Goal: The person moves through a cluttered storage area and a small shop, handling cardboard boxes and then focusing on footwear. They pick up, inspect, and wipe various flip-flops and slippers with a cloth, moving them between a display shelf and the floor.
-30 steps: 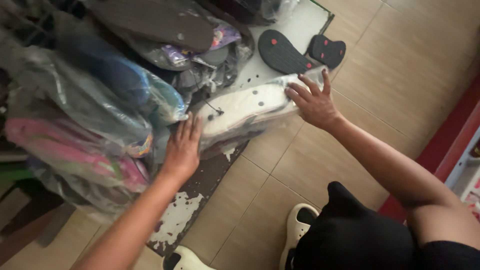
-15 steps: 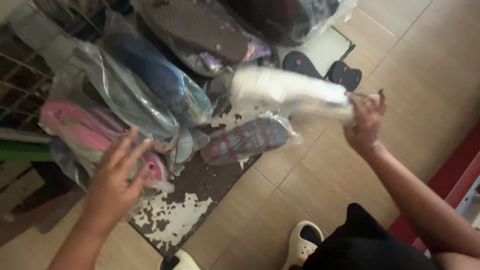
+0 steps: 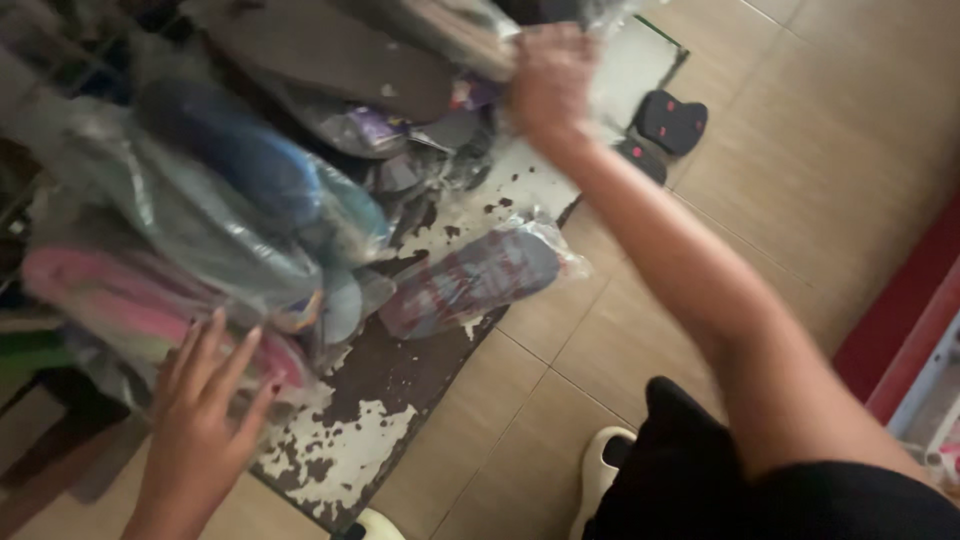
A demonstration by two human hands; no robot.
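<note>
My right hand (image 3: 548, 80) reaches to the top of a heap of plastic-bagged sandals and is closed on a clear-wrapped pale pair (image 3: 470, 35); motion blur hides the grip's detail. Lower left, my left hand (image 3: 205, 400) has its fingers spread, its fingertips at a bagged pink pair (image 3: 110, 300). A bagged blue pair (image 3: 240, 170) lies above that one. One bagged purple-red sandal (image 3: 470, 280) lies alone on the worn mat (image 3: 370, 420), between my two arms.
A black pair with red dots (image 3: 665, 125) sits on the tiled floor past the mat's far corner. My pale clog (image 3: 600, 470) shows at the bottom by my dark shorts. A red ledge (image 3: 900, 310) runs along the right.
My right hand lifted the pale bagged pair off the mat and carried it up to the top of the heap. My left hand drew back and down to the pink pair.
</note>
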